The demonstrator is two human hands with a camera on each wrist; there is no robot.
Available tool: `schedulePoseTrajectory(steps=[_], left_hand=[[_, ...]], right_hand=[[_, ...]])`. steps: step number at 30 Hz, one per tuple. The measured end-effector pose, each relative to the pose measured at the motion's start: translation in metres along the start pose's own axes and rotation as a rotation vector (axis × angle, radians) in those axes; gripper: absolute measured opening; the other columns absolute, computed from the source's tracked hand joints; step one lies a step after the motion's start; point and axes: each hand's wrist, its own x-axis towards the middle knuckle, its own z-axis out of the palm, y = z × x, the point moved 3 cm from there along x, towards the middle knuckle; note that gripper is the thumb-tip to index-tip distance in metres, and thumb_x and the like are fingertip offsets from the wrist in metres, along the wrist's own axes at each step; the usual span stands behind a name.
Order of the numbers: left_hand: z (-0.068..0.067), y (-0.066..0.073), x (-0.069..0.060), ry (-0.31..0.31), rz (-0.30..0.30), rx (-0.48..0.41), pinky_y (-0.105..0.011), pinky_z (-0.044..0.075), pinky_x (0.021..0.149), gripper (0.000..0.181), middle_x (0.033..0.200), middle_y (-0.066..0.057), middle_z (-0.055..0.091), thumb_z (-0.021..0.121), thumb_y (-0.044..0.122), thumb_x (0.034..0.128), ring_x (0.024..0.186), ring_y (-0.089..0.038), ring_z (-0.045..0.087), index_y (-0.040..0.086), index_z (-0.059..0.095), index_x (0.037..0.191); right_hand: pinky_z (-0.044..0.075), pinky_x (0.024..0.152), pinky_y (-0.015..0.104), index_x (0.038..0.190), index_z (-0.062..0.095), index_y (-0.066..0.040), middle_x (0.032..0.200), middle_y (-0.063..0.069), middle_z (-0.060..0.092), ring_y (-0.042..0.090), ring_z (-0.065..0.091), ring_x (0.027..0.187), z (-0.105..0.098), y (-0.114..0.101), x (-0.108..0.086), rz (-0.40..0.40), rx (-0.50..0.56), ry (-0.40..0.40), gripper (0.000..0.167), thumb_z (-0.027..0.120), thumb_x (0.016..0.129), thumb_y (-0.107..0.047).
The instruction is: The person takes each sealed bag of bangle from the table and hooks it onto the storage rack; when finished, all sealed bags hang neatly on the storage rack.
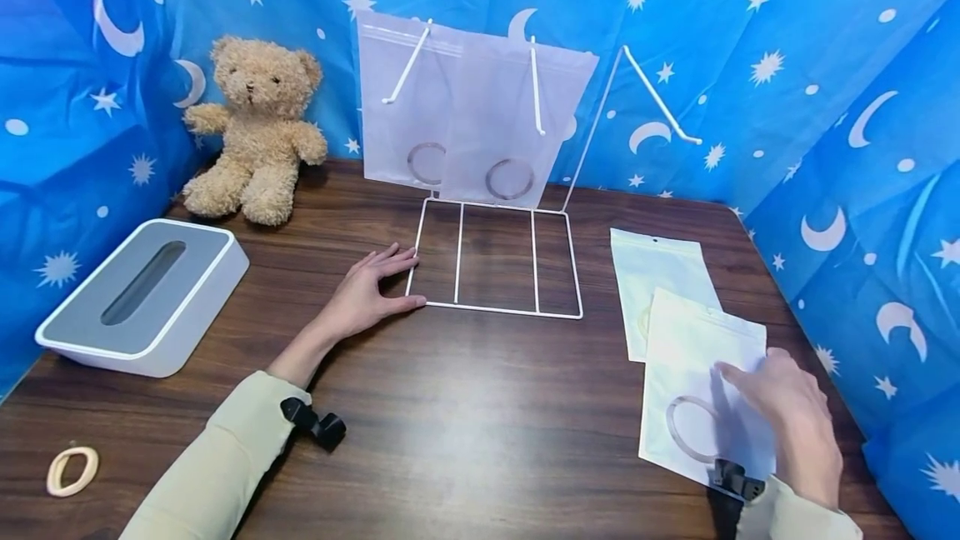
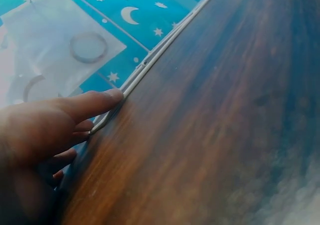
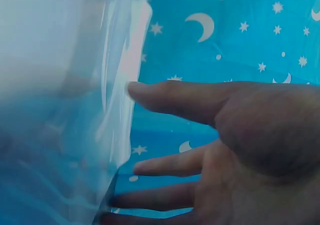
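Observation:
A white wire rack (image 1: 495, 307) stands on the table, its base toward me. My left hand (image 1: 367, 290) rests at the rack's front left corner; in the left wrist view its thumb (image 2: 112, 97) touches the rod. My right hand (image 1: 791, 407) is at the right edge of a white zip bag (image 1: 697, 340) with a ring-shaped bangle (image 1: 686, 432) inside. In the right wrist view the thumb (image 3: 150, 94) meets that bag's edge, the fingers straight and spread below. Partly under it lies another zip bag (image 1: 656, 261) with a pale ring.
Two zip bags with bangles hang on the rack, a front bag (image 1: 495, 123) overlapping a left bag (image 1: 401, 123). The rack's right hook (image 1: 660, 94) carries no bag. A teddy bear (image 1: 258, 132), a grey-topped tissue box (image 1: 142, 290) and a cream ring (image 1: 71, 473) sit at left.

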Motion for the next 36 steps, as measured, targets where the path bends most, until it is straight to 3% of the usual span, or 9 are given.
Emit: schedulePoseTrajectory(steps=[2, 5, 10, 14, 19, 23, 29, 31, 36], left_hand=[[-0.001, 0.0, 0.0, -0.002, 0.002, -0.003, -0.047, 0.015, 0.116, 0.068, 0.142, -0.008, 0.052, 0.08, 0.041, 0.0809, 0.141, -0.03, 0.033, 0.004, 0.06, 0.134], [-0.001, -0.002, -0.002, -0.012, -0.009, -0.003, -0.047, 0.015, 0.116, 0.068, 0.142, -0.009, 0.052, 0.08, 0.041, 0.0811, 0.141, -0.03, 0.032, 0.004, 0.059, 0.134], [-0.002, -0.003, -0.003, -0.021, -0.028, -0.003, -0.047, 0.014, 0.116, 0.069, 0.143, -0.008, 0.051, 0.079, 0.043, 0.0813, 0.142, -0.029, 0.031, 0.005, 0.059, 0.135], [-0.002, -0.003, -0.002, -0.015, -0.02, -0.014, -0.048, 0.015, 0.116, 0.069, 0.143, -0.009, 0.051, 0.079, 0.042, 0.0819, 0.141, -0.03, 0.031, 0.004, 0.059, 0.135], [-0.004, -0.004, -0.002, 0.001, -0.008, -0.019, -0.049, 0.016, 0.116, 0.067, 0.142, -0.011, 0.052, 0.079, 0.041, 0.0819, 0.14, -0.033, 0.033, 0.002, 0.06, 0.133], [-0.004, -0.003, -0.001, 0.003, -0.004, -0.016, -0.049, 0.015, 0.116, 0.067, 0.141, -0.009, 0.053, 0.08, 0.041, 0.081, 0.141, -0.031, 0.033, 0.003, 0.061, 0.133], [-0.002, 0.0, 0.0, -0.004, -0.006, -0.015, -0.048, 0.015, 0.116, 0.066, 0.141, -0.008, 0.053, 0.08, 0.04, 0.081, 0.141, -0.03, 0.033, 0.004, 0.061, 0.133], [-0.002, 0.0, 0.0, -0.007, -0.007, -0.016, -0.048, 0.015, 0.116, 0.066, 0.142, -0.007, 0.053, 0.08, 0.04, 0.0811, 0.141, -0.029, 0.032, 0.004, 0.061, 0.133], [-0.002, 0.002, 0.001, -0.011, -0.008, -0.016, -0.049, 0.016, 0.116, 0.066, 0.142, -0.008, 0.053, 0.08, 0.04, 0.0812, 0.141, -0.03, 0.032, 0.004, 0.06, 0.133]], right_hand=[[0.042, 0.082, 0.066, 0.133, 0.028, 0.021, 0.117, 0.044, 0.04, 0.058, 0.043, 0.104, 0.002, 0.003, 0.0, 0.019, -0.027, 0.0, 0.091, 0.062, 0.09, -0.052], [0.043, 0.078, 0.063, 0.127, 0.034, 0.022, 0.112, 0.043, 0.044, 0.056, 0.045, 0.1, 0.005, 0.004, 0.001, 0.014, -0.028, 0.039, 0.086, 0.067, 0.088, -0.047], [0.038, 0.086, 0.068, 0.131, 0.037, 0.017, 0.12, 0.043, 0.039, 0.058, 0.035, 0.108, 0.01, 0.005, 0.005, 0.006, 0.066, 0.101, 0.08, 0.071, 0.087, -0.04], [0.034, 0.09, 0.071, 0.133, 0.038, 0.016, 0.125, 0.043, 0.033, 0.059, 0.027, 0.113, 0.011, 0.008, 0.01, 0.005, 0.111, 0.097, 0.081, 0.071, 0.087, -0.042], [0.034, 0.091, 0.072, 0.134, 0.038, 0.013, 0.127, 0.042, 0.031, 0.059, 0.025, 0.115, 0.008, 0.011, 0.014, 0.01, 0.147, 0.087, 0.084, 0.071, 0.086, -0.046], [0.035, 0.089, 0.07, 0.132, 0.043, 0.009, 0.127, 0.04, 0.033, 0.058, 0.027, 0.115, 0.007, 0.016, 0.014, 0.041, 0.218, 0.115, 0.072, 0.072, 0.088, -0.04], [0.032, 0.093, 0.07, 0.129, 0.06, 0.001, 0.144, 0.035, 0.033, 0.054, 0.028, 0.128, 0.001, 0.024, 0.012, 0.049, 0.353, 0.287, 0.047, 0.067, 0.094, -0.028], [0.034, 0.093, 0.066, 0.13, 0.062, -0.002, 0.146, 0.03, 0.039, 0.051, 0.031, 0.132, -0.003, 0.023, 0.01, 0.005, 0.387, 0.361, 0.045, 0.066, 0.094, -0.029], [0.041, 0.082, 0.041, 0.128, 0.067, -0.013, 0.132, 0.017, 0.059, 0.035, 0.048, 0.12, -0.004, 0.013, 0.004, -0.169, 0.446, 0.493, 0.042, 0.066, 0.093, -0.037]])
